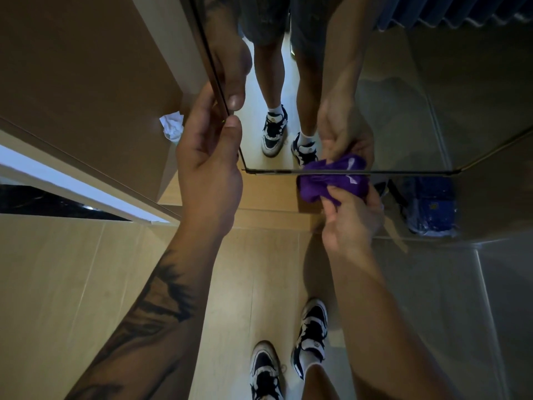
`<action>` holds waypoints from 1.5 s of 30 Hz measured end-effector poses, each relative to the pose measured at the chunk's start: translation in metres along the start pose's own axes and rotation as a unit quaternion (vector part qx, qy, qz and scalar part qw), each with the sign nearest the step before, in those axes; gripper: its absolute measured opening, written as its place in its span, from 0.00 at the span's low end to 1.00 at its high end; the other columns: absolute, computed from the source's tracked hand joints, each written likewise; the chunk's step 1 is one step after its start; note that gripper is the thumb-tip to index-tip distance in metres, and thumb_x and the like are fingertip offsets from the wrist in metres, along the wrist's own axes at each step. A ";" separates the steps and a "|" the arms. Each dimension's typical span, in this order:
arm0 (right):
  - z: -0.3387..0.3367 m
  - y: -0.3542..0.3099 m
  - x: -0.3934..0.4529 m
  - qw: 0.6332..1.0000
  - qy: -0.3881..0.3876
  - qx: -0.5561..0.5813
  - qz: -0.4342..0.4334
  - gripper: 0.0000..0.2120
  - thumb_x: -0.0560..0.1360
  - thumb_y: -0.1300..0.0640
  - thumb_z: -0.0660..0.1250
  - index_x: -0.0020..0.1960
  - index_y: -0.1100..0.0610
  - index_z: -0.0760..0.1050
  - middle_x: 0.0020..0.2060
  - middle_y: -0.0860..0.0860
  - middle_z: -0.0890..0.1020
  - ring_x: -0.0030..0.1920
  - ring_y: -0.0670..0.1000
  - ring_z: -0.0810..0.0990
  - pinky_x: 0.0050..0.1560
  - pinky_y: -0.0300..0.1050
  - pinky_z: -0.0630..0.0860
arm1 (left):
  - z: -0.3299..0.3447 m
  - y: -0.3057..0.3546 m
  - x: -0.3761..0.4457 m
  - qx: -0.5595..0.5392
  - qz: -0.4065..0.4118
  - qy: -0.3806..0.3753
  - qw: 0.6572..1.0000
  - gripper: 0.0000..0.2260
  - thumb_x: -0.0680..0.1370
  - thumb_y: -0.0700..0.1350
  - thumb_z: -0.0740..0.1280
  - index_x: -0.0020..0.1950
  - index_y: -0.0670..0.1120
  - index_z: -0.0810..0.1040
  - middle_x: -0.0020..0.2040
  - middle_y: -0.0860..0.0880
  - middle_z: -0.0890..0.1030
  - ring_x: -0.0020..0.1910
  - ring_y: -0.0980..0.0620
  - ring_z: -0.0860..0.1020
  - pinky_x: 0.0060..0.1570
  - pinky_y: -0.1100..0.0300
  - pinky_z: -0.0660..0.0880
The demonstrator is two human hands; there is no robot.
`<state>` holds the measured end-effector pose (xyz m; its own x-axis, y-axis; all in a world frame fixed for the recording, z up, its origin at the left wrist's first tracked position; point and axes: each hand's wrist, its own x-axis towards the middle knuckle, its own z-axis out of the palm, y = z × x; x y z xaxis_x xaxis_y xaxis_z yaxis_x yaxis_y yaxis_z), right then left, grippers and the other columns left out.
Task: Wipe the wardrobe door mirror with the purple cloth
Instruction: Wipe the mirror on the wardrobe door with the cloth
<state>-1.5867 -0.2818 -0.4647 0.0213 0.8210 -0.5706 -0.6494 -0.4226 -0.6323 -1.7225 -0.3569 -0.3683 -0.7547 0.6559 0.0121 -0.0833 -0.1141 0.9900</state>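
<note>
Bunching the purple cloth (331, 187) in curled fingers (337, 202), the right hand (350, 217) presses it against the very bottom edge of the wardrobe door mirror (389, 105); the wad bulges out beyond the fingertips, towards the glass, and meets its own reflection there. The left hand (207, 166) pinches the mirror door's left edge near the lower corner, thumb on the glass face, the other fingers wrapped behind. A crumpled white tissue (172, 125) lies inside the wardrobe, left of that hand.
</note>
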 end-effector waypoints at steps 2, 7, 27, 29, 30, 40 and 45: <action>0.005 0.007 -0.001 0.999 0.005 -0.028 -0.020 0.24 0.69 0.83 0.67 0.53 0.56 0.80 0.43 0.50 0.87 0.42 0.49 0.87 0.40 0.48 0.84 | 0.000 0.001 0.000 -0.002 0.000 -0.002 1.000 0.19 0.83 0.37 0.63 0.68 0.58 0.73 0.65 0.56 0.81 0.72 0.51 0.74 0.74 0.34 0.66; 0.013 0.029 -0.015 0.993 0.026 -0.106 -0.039 0.28 0.66 0.82 0.72 0.59 0.59 0.80 0.50 0.55 0.87 0.52 0.58 0.87 0.49 0.54 0.85 | 0.001 0.002 0.001 0.017 -0.003 -0.005 1.000 0.20 0.84 0.37 0.62 0.70 0.57 0.72 0.54 0.64 0.83 0.52 0.62 0.77 0.59 0.48 0.72; 0.031 0.021 -0.014 0.993 0.094 -0.017 0.076 0.24 0.68 0.81 0.69 0.49 0.53 0.76 0.51 0.57 0.83 0.51 0.60 0.84 0.36 0.48 0.83 | -0.006 -0.006 0.004 0.086 0.061 -0.036 0.994 0.22 0.83 0.36 0.62 0.70 0.60 0.71 0.62 0.56 0.80 0.69 0.49 0.75 0.68 0.32 0.71; 0.040 0.046 -0.034 0.990 0.055 -0.040 0.120 0.22 0.70 0.79 0.69 0.51 0.53 0.78 0.54 0.59 0.84 0.54 0.62 0.85 0.45 0.54 0.86 | -0.007 -0.007 0.005 0.089 0.066 -0.039 0.993 0.21 0.83 0.36 0.62 0.72 0.58 0.71 0.61 0.54 0.80 0.68 0.47 0.76 0.68 0.31 0.71; 0.044 0.053 -0.042 0.988 0.044 -0.046 0.138 0.21 0.71 0.78 0.69 0.52 0.54 0.79 0.54 0.58 0.85 0.53 0.60 0.86 0.49 0.56 0.86 | -0.007 -0.008 0.006 0.090 0.066 -0.039 0.993 0.21 0.83 0.36 0.62 0.73 0.56 0.71 0.60 0.54 0.80 0.66 0.46 0.77 0.67 0.31 0.72; 0.039 0.038 -0.026 0.984 0.069 0.020 0.163 0.25 0.68 0.81 0.67 0.60 0.60 0.78 0.55 0.61 0.84 0.50 0.60 0.85 0.46 0.52 0.86 | -0.010 -0.005 0.007 0.074 0.056 -0.068 0.993 0.22 0.82 0.33 0.60 0.73 0.51 0.71 0.51 0.53 0.77 0.47 0.50 0.70 0.47 0.45 0.73; 0.030 0.036 -0.032 0.983 0.068 -0.006 0.169 0.24 0.68 0.80 0.69 0.58 0.60 0.79 0.55 0.62 0.85 0.47 0.58 0.86 0.44 0.51 0.86 | -0.001 -0.004 0.003 0.091 0.051 -0.032 0.994 0.22 0.82 0.35 0.63 0.75 0.50 0.70 0.58 0.52 0.80 0.59 0.49 0.78 0.66 0.36 0.75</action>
<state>-1.6341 -0.3119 -0.4534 -0.0929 0.5741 -0.8135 -0.6275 -0.6681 -0.3998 -1.7255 -0.3551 -0.3724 -0.7095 0.6949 0.1170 0.1158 -0.0488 0.9921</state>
